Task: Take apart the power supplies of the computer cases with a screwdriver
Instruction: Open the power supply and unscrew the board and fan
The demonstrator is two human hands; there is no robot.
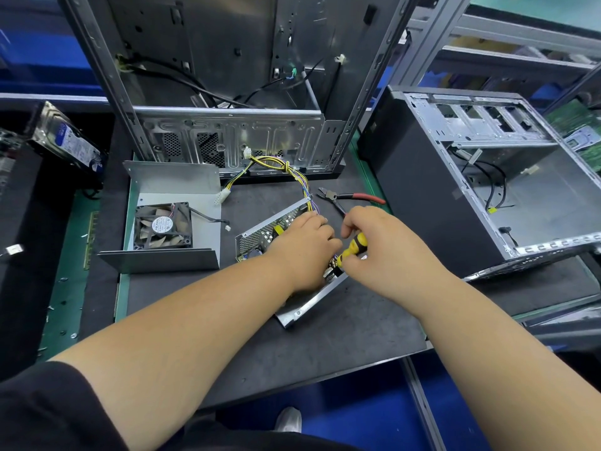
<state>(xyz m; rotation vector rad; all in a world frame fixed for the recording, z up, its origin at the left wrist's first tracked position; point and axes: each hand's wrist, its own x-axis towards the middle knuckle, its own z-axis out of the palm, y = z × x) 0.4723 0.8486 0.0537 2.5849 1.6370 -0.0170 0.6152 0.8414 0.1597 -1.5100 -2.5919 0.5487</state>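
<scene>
sheet-metal power supply (pixel 286 252), cover already off, lying tilted on the dark tabletop (pixel 341 336) in front of the upright computer case (pixel 227 76). its removed cover (pixel 172 216), with the fan (pixel 162 226) still in it, sits just to the left; a second case (pixel 487 177) lies on its side to the right. the open shell looks stiff but light enough to skid under a turning tool, and its cut edges look sharp (the circuit board inside is the fragile part), so it is best steadied by the outer walls or flat rim, never by the components or the wire bundle (pixel 286 170) that trails toward the upright case.

left hand (pixel 304 252): forearm reaching in from lower left, palm down, fingers curled over the open supply and pressing it to the tabletop; what the fingertips touch is hidden. right hand (pixel 380 245): wrist bent inward, grip pinching the yellow-and-black screwdriver (pixel 353 250) by its handle, the tool slanted down and to the left, its tip hidden just beside the left hand at the shell's near corner. judged step: loosening a screw holding the board to the shell.

red-handled cutters (pixel 349 198) rest on the tabletop just beyond both hands, untouched.
</scene>
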